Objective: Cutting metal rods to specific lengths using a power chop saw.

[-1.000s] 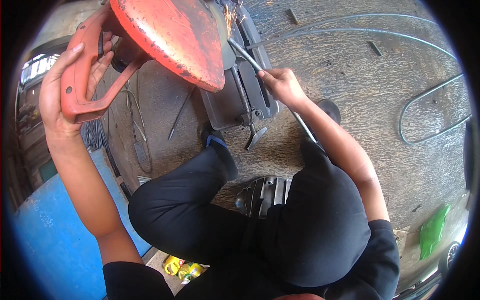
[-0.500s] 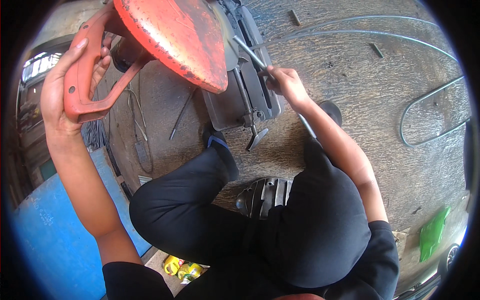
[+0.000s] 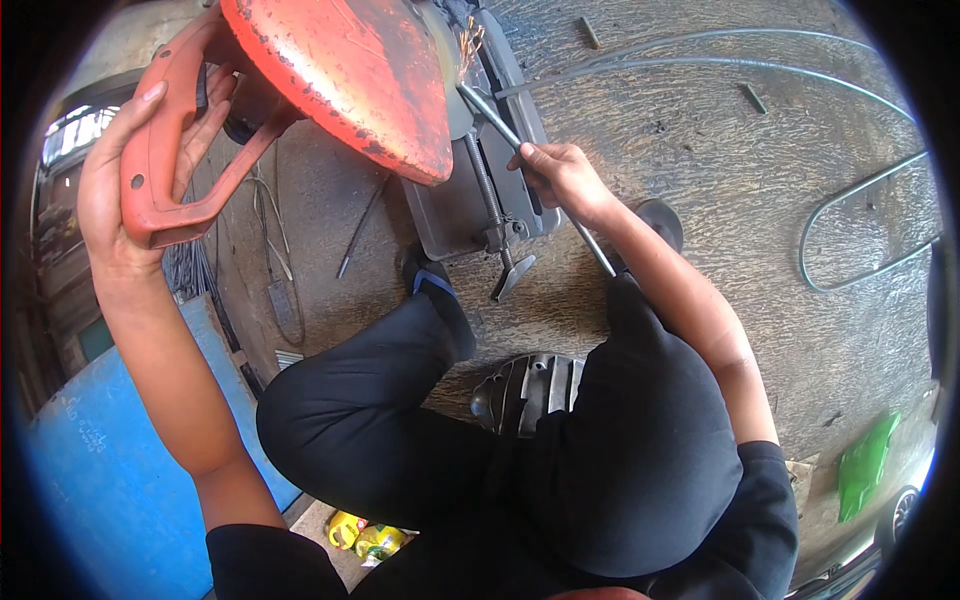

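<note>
My left hand [image 3: 108, 190] is wrapped round the red handle [image 3: 152, 170] of a chop saw, with the fingers inside its loop. The saw's worn red blade guard [image 3: 350, 85] covers most of the grey cutting disc [image 3: 456, 85]. My right hand [image 3: 565, 182] grips a thin metal rod [image 3: 490, 112], slanted so that its far end meets the disc's edge. Orange sparks [image 3: 470, 45] fly just beyond that end. Below the guard lies the saw's grey base [image 3: 435, 215], with a threaded clamp screw [image 3: 485, 185] along it.
Long bent metal rods [image 3: 700, 62] and short offcuts [image 3: 753, 99] lie on the floor at the right. A blue panel [image 3: 140, 450] stands at the left. Between my legs is a ribbed metal part [image 3: 540, 390]; a green piece [image 3: 868, 465] lies lower right.
Sparks have appeared at the disc. My right hand has shifted slightly left with the rod, whose far end now touches the disc. The saw handle and guard have moved slightly left.
</note>
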Motion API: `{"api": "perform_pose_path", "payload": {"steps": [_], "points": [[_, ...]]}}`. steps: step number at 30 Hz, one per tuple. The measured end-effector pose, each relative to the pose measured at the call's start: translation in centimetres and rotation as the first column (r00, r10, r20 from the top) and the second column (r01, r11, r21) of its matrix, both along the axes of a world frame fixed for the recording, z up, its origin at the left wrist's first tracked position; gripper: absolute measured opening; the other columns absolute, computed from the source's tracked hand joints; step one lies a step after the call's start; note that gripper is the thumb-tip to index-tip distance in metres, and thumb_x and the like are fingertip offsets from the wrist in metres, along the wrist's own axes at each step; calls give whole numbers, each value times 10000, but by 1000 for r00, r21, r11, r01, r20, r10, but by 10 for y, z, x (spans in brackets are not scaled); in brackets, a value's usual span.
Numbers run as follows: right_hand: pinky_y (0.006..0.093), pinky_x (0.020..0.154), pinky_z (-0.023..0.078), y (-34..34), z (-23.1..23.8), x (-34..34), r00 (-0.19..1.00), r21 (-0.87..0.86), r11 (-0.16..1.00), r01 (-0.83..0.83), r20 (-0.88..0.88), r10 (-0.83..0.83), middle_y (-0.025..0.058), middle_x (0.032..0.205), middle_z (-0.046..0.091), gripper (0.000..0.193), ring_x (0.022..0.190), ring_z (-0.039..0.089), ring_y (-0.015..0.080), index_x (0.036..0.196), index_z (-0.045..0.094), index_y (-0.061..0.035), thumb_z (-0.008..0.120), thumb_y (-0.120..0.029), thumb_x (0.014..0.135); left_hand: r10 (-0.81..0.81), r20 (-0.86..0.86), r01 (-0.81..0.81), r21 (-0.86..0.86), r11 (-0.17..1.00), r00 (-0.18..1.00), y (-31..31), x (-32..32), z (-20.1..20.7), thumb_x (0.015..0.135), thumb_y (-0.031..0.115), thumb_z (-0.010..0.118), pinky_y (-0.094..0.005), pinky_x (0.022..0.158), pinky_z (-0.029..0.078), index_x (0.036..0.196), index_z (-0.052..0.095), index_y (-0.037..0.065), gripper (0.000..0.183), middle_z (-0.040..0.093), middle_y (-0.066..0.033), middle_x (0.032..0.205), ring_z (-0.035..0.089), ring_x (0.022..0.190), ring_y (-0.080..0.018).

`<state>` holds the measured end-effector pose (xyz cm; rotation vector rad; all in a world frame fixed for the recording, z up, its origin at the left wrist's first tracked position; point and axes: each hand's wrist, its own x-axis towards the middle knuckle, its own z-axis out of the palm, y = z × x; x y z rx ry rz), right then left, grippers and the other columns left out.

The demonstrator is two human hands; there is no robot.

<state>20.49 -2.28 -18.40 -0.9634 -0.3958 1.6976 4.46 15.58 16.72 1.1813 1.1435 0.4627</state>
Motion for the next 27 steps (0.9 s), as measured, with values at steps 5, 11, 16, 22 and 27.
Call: {"api": "perform_pose_path", "payload": {"steps": [5, 11, 16, 22, 27], "points": [[261, 436, 370, 2, -1, -1, 929, 13, 998, 55, 366, -56, -14, 542, 477, 355, 470, 440, 69, 913, 665, 21, 539, -311, 934, -14, -44, 20, 131, 991, 999, -4, 2, -2, 899, 148, 527, -413, 969, 469, 1284, 394, -76, 464, 537, -206, 1195, 540, 1129, -301], [314, 514, 442, 2, 5, 0, 686, 141, 987, 72, 711, -152, 102, 547, 539, 326, 504, 523, 112, 936, 656, 41, 612, -278, 878, -27, -61, 36, 160, 986, 998, -3, 1, 0, 898, 156, 541, -377, 906, 506, 1212, 453, -93, 411, 580, -191, 1128, 603, 999, -270], [315, 528, 442, 0, 6, 1, 581, 183, 979, 90, 789, -201, 131, 566, 552, 314, 519, 534, 118, 947, 656, 44, 609, -256, 865, -28, 29, 24, 127, 992, 999, -1, -3, 0, 894, 156, 551, -349, 872, 519, 1187, 472, -84, 387, 588, -184, 1104, 615, 936, -248], [254, 447, 350, 4, 1, 9, 972, 50, 992, 119, 196, -127, 28, 572, 527, 387, 463, 422, 98, 980, 647, 58, 384, -219, 919, -24, -178, 57, 182, 982, 984, 7, -3, -1, 891, 146, 557, -324, 827, 523, 1209, 452, -94, 412, 589, -199, 1095, 609, 957, -229], [229, 446, 313, 0, 0, 7, 995, 71, 997, 16, 97, -22, -27, 579, 425, 356, 476, 371, 75, 955, 642, 45, 388, -203, 927, -73, -84, 85, 145, 986, 994, 2, -3, -3, 886, 115, 539, -336, 890, 509, 1246, 421, -102, 437, 578, -212, 1126, 604, 992, -244]]}}
